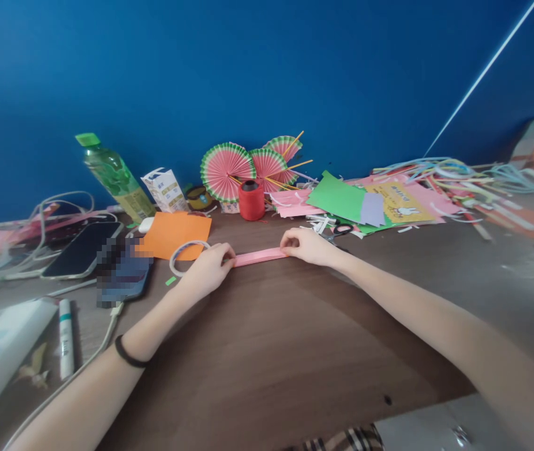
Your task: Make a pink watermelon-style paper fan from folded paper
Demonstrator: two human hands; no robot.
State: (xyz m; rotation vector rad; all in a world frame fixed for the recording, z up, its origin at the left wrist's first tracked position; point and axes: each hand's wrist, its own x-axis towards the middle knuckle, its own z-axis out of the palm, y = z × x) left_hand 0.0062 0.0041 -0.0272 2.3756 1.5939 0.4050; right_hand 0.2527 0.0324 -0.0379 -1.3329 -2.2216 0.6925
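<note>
The person has a folded pink strip (260,256) lying flat on the brown table (295,338), approx. mid-desk, running left to right betw. both hands. The left hand (208,269) is curled narrow, fingertips pinching the strip's left end; the right hand (307,245) is likewise closed down on the right end, fingers bent & pressing it to the wood. The step in hand looks like flattening or creasing the strip. To do it well, she/he should prob. hold one end pinned, keep the long edges lined up, & slide a fingertip along the fold w/ even pressure so it doesn't skew or buckle mid-length. A tape ring (186,254) sits just beside the left hand, partly over an orange sheet (175,233), close enough to snag a sleeve-less wrist, so the strip is best kept clear of it. Behind: red thread spool (251,200), watermelon paper fans (229,169), green sheet (337,197). As for writing: the small carton (166,190) has blue print, too small to read; the green bottle (111,175) has a yellowish label, illegible; the yellow card (398,202) shows a rabbit-like drawing & a line of text, not readable. The white pen (66,338) has tiny marks only. No brand can be made out.
</note>
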